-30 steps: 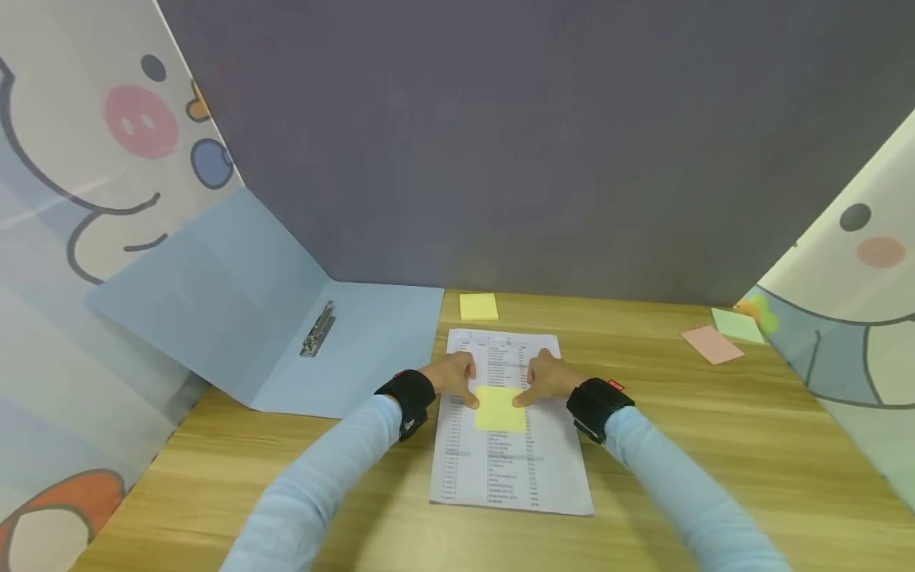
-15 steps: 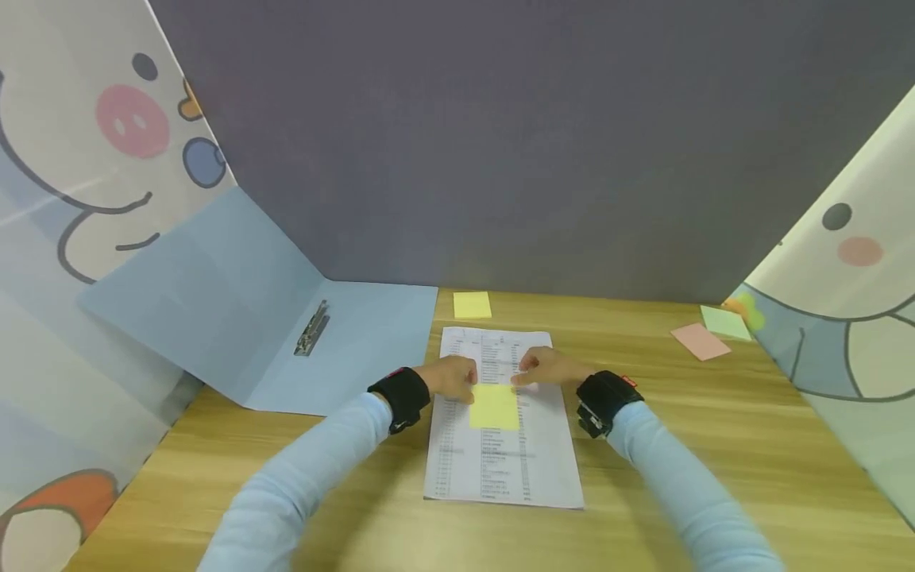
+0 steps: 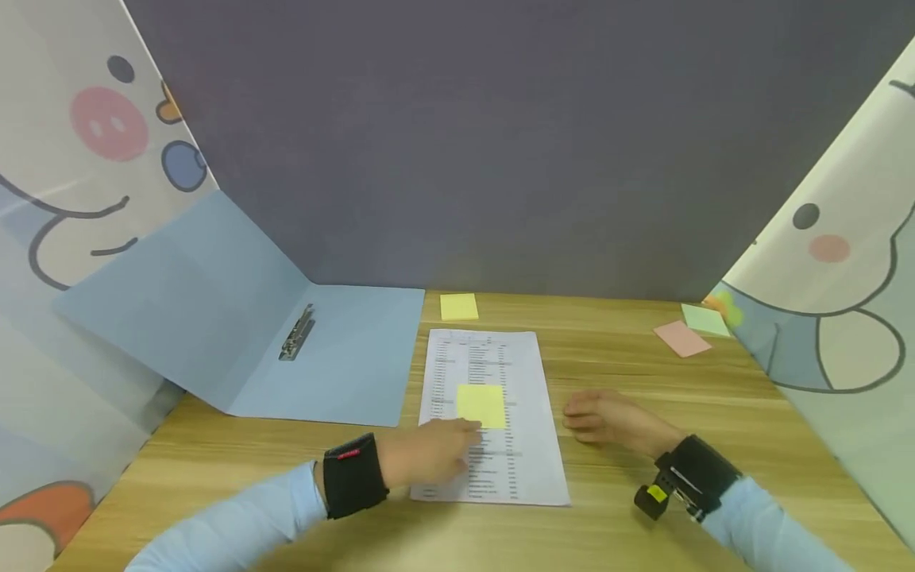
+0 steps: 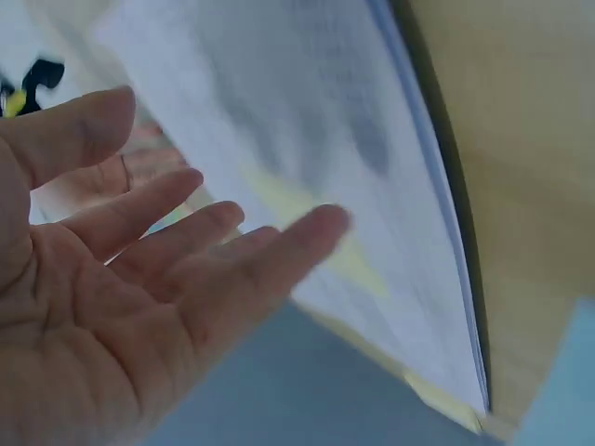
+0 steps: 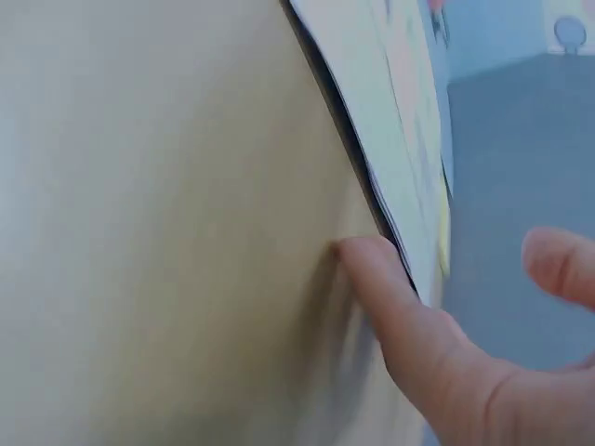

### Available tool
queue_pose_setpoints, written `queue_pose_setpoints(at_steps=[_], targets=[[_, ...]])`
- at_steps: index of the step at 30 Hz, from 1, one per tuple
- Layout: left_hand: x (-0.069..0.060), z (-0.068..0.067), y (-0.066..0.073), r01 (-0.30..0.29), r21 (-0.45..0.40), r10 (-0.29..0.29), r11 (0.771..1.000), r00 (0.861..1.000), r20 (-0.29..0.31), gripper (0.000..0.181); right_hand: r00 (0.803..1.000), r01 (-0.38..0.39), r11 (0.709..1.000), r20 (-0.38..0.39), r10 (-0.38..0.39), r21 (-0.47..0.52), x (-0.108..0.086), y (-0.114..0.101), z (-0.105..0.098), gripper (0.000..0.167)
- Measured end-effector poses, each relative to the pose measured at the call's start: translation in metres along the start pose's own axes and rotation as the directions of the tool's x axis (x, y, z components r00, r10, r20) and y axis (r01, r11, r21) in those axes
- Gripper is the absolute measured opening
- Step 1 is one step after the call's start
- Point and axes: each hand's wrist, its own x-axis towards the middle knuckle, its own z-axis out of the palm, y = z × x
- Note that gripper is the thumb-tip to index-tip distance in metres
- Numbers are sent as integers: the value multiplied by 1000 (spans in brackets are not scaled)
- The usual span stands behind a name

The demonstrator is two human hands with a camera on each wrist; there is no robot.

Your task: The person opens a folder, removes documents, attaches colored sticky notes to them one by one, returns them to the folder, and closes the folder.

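A stack of printed paper [image 3: 532, 469] lies on the wooden table, with a yellow sticky note [image 3: 482, 403] stuck on its middle. Over the stack's lower left part is my left hand [image 3: 429, 453], one fingertip near the note's lower edge. In the left wrist view its fingers [image 4: 302, 242] are spread and hold nothing. To the right of the stack my right hand [image 3: 611, 419] is relaxed and holds nothing. The right wrist view has one of its fingertips [image 5: 367, 255] close beside the stack's edge; whether they touch I cannot tell.
An open blue folder [image 3: 357, 349] with a metal clip [image 3: 296, 334] lies at the left, its cover raised against the side panel. A yellow sticky pad [image 3: 458, 307] is behind the stack. Pink [image 3: 682, 338] and green [image 3: 705, 320] sticky pads lie at the back right.
Both hands have moved off the sticky note: the left one back toward the stack's lower left, the right one out past the stack's right edge. The note stays on the paper.
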Motion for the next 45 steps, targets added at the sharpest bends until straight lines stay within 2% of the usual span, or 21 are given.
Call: queue_pose_setpoints(at_steps=[5, 10, 14, 20, 26, 31, 37, 41, 45], targets=[[-12, 19, 10, -65, 95, 64, 993, 998, 10, 46, 999, -34, 989, 39, 28, 144, -12, 11, 18, 52], [-14, 26, 11, -78, 160, 84, 984, 996, -27, 43, 998, -61, 980, 45, 54, 187, -19, 16, 31, 46], [-15, 31, 12, -77, 194, 90, 978, 994, -62, 41, 997, -60, 979, 64, 48, 196, -23, 20, 37, 49], [-14, 33, 14, -29, 173, 41, 985, 997, -67, 43, 992, -51, 986, 125, 30, 162, -29, 26, 47, 63], [-14, 32, 16, 11, 152, 0, 988, 998, -67, 45, 982, 0, 985, 185, -33, 174, -32, 35, 53, 56], [-13, 32, 16, 9, 171, 4, 985, 997, -75, 44, 987, -1, 989, 158, -23, 151, -33, 38, 54, 51], [-12, 34, 18, -1, 198, 20, 980, 995, -95, 42, 996, 4, 998, 86, -9, 67, -36, 44, 57, 48], [-9, 34, 21, 10, 202, 11, 979, 995, -103, 42, 1000, 6, 1000, 27, -6, 23, -38, 47, 59, 46], [-5, 35, 24, 9, 216, 16, 976, 993, -115, 40, 1000, 4, 1000, 6, -4, 7, -38, 49, 60, 47]])
